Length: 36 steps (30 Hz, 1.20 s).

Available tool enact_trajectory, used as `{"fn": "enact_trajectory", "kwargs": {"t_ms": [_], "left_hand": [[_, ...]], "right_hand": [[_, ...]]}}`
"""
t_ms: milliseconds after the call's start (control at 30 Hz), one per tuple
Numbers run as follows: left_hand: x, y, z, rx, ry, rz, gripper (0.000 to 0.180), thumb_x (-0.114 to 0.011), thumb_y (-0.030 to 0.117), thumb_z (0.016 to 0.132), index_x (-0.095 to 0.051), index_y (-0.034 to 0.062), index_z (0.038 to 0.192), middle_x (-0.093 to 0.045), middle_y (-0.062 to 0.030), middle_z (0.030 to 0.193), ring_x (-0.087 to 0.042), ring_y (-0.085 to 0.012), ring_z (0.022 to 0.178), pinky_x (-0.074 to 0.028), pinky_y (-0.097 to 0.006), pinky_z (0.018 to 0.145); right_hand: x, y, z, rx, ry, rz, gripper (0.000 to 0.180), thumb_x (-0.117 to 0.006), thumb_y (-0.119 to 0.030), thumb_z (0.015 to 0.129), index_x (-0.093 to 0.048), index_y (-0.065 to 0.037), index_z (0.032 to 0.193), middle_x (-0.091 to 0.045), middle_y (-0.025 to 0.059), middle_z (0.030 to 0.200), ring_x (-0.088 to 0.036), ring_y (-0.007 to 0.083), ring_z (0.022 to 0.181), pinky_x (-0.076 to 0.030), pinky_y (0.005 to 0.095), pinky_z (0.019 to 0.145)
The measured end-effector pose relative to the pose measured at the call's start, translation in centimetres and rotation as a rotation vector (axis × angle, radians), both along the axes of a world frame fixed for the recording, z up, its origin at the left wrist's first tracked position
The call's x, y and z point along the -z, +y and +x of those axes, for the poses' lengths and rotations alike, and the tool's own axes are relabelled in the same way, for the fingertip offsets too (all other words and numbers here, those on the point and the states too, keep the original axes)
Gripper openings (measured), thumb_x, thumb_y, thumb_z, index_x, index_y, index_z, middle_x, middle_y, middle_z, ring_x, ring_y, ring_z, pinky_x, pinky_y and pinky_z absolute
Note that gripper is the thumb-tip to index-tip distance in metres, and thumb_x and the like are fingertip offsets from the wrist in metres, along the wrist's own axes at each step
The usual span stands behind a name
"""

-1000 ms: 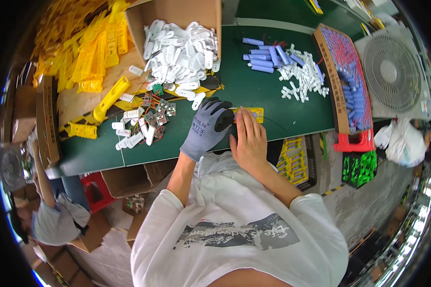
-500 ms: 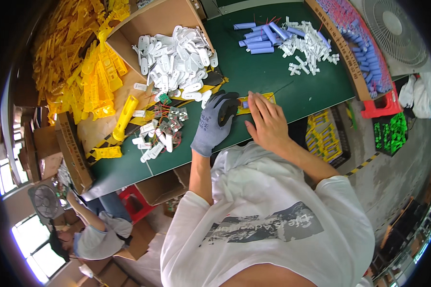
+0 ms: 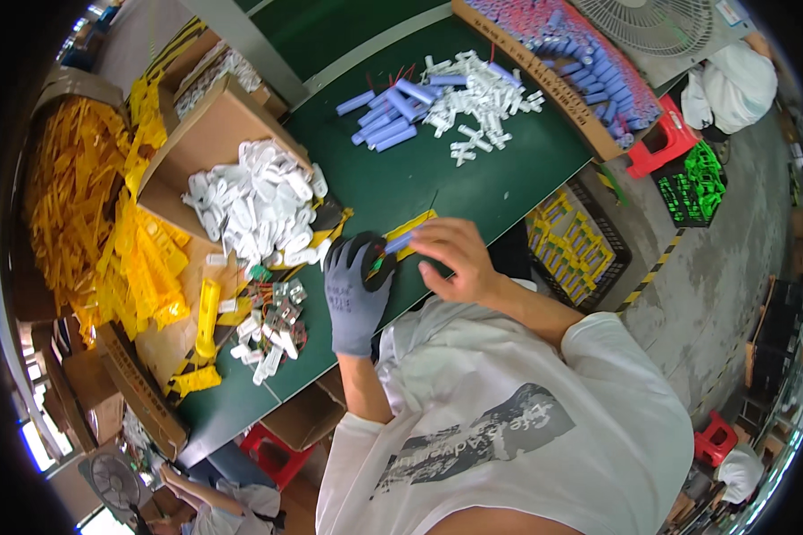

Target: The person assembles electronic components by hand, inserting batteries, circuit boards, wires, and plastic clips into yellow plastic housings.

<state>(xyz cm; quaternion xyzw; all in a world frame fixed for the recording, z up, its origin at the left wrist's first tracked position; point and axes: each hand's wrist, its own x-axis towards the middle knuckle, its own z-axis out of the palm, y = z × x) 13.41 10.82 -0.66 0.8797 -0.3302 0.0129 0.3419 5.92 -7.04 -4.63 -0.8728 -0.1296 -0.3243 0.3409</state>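
My left hand (image 3: 360,290), in a grey glove with black fingertips, is closed round the near end of a narrow yellow plastic casing (image 3: 426,217) on the green table. A blue-purple cylindrical battery (image 3: 401,241) lies along the casing, between my two hands. The bare fingers of my right hand (image 3: 459,259) are bent and pinch the battery's right end, with the thumb apart below. A bit of green, perhaps a circuit board (image 3: 376,265), shows by the gloved fingers. My glove hides the rest of the casing.
White plastic covers (image 3: 259,201) spill from a cardboard box (image 3: 183,169). Wired parts (image 3: 281,308) lie left of my glove. Further back are loose batteries (image 3: 388,120) and white connectors (image 3: 477,102). Yellow casings (image 3: 152,276) pile at far left; a black crate (image 3: 575,241) stands right, below the table.
The view has swung, shifting the scene. My right hand, laid flat over the casing before, now has bent fingers at the battery's end, and more of the battery shows. My left hand keeps its grip.
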Motion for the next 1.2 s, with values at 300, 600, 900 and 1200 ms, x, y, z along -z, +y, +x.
{"fn": "enact_trajectory", "kwargs": {"t_ms": [300,600,900,1200], "left_hand": [[0.9,-0.5,0.3,-0.034,0.037,-0.055,0.026,-0.071,0.01,0.073,-0.063,0.0055,0.097,-0.064,-0.0097,0.105,-0.057,-0.0321,0.099,-0.04,-0.043,0.093],[2.1,-0.6,0.1,-0.023,-0.094,-0.058,0.03,-0.073,0.007,0.073,-0.063,0.006,0.101,-0.064,-0.0098,0.109,-0.056,-0.0328,0.103,-0.042,-0.042,0.093],[2.2,-0.4,-0.2,-0.045,-0.098,-0.054,0.031,-0.072,0.007,0.073,-0.064,0.0064,0.104,-0.064,-0.0104,0.109,-0.055,-0.0326,0.105,-0.042,-0.042,0.094],[2.0,-0.6,0.3,-0.061,-0.112,-0.054,0.024,-0.071,0.009,0.075,-0.063,0.0061,0.098,-0.065,-0.0089,0.105,-0.057,-0.0311,0.1,-0.042,-0.041,0.09]], "right_hand": [[-0.3,-11.3,3.5,0.697,0.304,0.101,0.017,-0.072,-0.016,0.079,-0.069,-0.008,0.094,-0.066,0.007,0.087,-0.064,0.0225,0.075,-0.05,0.0337,0.066],[0.2,-10.7,4.3,0.749,0.232,-0.017,0.014,-0.072,-0.022,0.079,-0.072,-0.01,0.087,-0.066,0.0032,0.085,-0.063,0.0246,0.076,-0.051,0.0376,0.064],[0.5,-11.0,4.0,0.491,0.065,0.534,0.011,-0.069,-0.005,0.082,-0.07,-0.006,0.093,-0.071,0.0065,0.091,-0.064,0.0128,0.071,-0.048,0.0235,0.062],[0.0,-8.4,2.0,0.036,0.181,0.736,0.013,-0.069,0.002,0.082,-0.067,0.003,0.095,-0.067,0.0078,0.09,-0.062,0.0111,0.078,-0.049,0.0226,0.069]]}}
